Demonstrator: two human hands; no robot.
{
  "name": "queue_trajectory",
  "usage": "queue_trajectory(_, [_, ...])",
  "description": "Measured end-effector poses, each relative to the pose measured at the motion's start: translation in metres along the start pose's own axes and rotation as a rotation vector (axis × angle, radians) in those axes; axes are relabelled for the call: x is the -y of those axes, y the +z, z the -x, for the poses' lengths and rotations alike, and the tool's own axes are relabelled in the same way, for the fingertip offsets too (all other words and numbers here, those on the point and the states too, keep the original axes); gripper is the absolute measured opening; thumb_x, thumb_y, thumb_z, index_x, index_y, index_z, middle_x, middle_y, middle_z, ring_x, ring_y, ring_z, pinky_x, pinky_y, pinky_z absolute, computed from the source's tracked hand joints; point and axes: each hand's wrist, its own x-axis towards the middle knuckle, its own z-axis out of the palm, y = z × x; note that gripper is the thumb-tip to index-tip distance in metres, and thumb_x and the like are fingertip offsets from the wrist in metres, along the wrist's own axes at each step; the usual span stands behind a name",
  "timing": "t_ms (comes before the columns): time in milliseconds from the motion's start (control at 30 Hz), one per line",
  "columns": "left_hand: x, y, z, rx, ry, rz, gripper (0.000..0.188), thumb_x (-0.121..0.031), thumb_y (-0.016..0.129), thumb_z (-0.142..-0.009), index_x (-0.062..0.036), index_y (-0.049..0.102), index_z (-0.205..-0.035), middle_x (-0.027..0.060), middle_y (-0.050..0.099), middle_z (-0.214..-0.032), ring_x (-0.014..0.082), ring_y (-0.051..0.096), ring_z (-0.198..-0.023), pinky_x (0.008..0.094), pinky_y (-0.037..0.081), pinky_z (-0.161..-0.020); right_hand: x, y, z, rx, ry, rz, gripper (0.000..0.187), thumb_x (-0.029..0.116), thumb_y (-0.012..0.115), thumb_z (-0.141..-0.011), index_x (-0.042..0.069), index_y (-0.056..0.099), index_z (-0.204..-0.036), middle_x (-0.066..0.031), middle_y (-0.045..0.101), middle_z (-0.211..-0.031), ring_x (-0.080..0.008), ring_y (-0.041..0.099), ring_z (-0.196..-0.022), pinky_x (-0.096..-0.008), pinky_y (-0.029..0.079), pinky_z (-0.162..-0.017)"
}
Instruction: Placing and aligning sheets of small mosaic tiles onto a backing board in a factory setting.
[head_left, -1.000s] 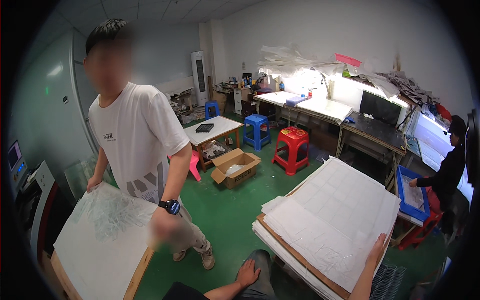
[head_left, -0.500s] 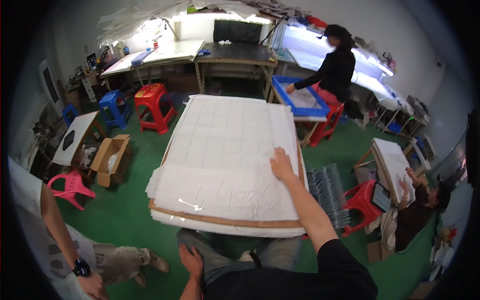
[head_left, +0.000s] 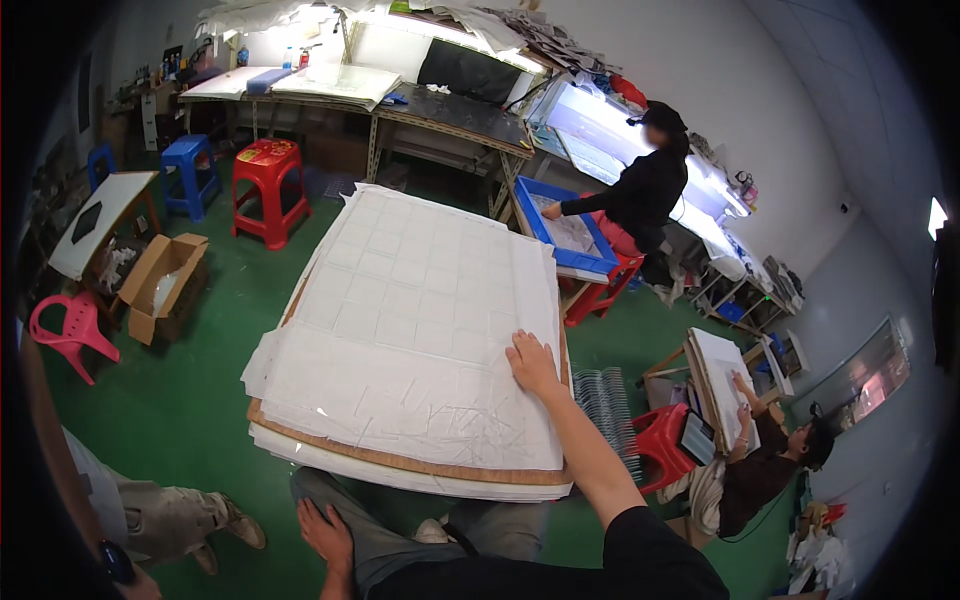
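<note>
A large stack of white gridded sheets [head_left: 420, 320] lies on a brown board [head_left: 400, 462] in front of me. My right hand [head_left: 532, 362] rests flat on the top sheet near its right edge, fingers spread, holding nothing. My left hand [head_left: 325, 535] lies open on my left thigh below the stack's near edge, on grey trousers.
A person's arm and leg [head_left: 130, 520] stand at lower left. A cardboard box [head_left: 165, 285] and pink chair [head_left: 70, 330] sit on the green floor at left, red [head_left: 265, 185] and blue stools [head_left: 190, 170] behind. One person works at a blue tray [head_left: 565, 230]; another sits at right [head_left: 760, 470].
My view has swung from the person at left onto the sheet stack. My right hand slid a little nearer along the top sheet; my left hand stays on my thigh.
</note>
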Motion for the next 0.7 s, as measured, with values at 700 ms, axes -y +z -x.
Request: queue_trajectory(700, [0.006,0.016,-0.004,0.009,-0.063,0.048,0.052,-0.025,0.051,-0.088,0.0035,0.044,-0.131,0.0184,0.040,-0.141,0.0346,0.035,-0.130,0.0442,0.030,-0.103,0.002,-0.033,-0.071,0.222,0.106,-0.025,0.078,0.051,0.081,-0.061,0.002,0.054,-0.115,-0.0164,0.057,-0.107,-0.0281,0.054,-0.100,-0.0358,0.044,-0.089])
